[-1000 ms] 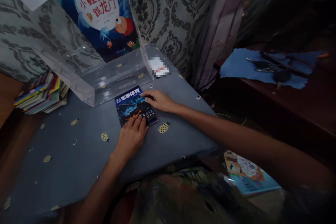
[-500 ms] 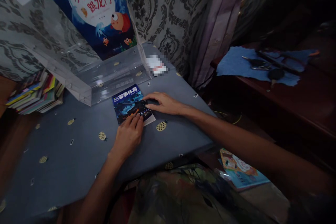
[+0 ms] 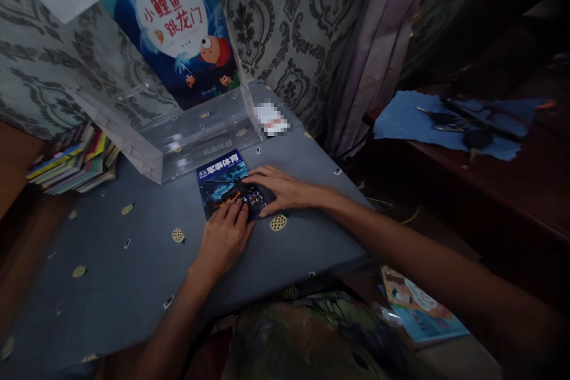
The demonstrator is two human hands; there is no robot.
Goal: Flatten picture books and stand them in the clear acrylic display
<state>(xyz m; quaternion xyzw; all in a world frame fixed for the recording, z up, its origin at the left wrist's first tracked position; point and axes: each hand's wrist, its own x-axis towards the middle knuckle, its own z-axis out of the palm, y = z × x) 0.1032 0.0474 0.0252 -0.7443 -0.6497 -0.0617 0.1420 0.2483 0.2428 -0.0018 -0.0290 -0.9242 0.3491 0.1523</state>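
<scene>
A small magazine [image 3: 222,185] lies flat on the table, its dark blue cover facing up with white Chinese lettering along the top. My left hand [image 3: 226,233] rests with flattened fingers on the cover's lower edge. At the right side is my right hand [image 3: 285,190], fingertips on the cover and thumb by the lower right corner, with a gap between thumb and fingers. Neither hand lifts the magazine. The hands hide its lower and right edges in part.
Beyond the magazine stands a clear plastic rack [image 3: 146,163] with a fish picture book [image 3: 178,29] behind it. Stacked books [image 3: 78,160] sit at the left of the patterned tablecloth [image 3: 146,273]. Keys [image 3: 449,124] lie on a blue cloth [image 3: 396,119] at right; another book [image 3: 423,309] is lower down.
The white page showing under the cover's lower right corner is now out of sight. My right thumb has moved down to that corner, spreading from the fingers. The view has shifted slightly.
</scene>
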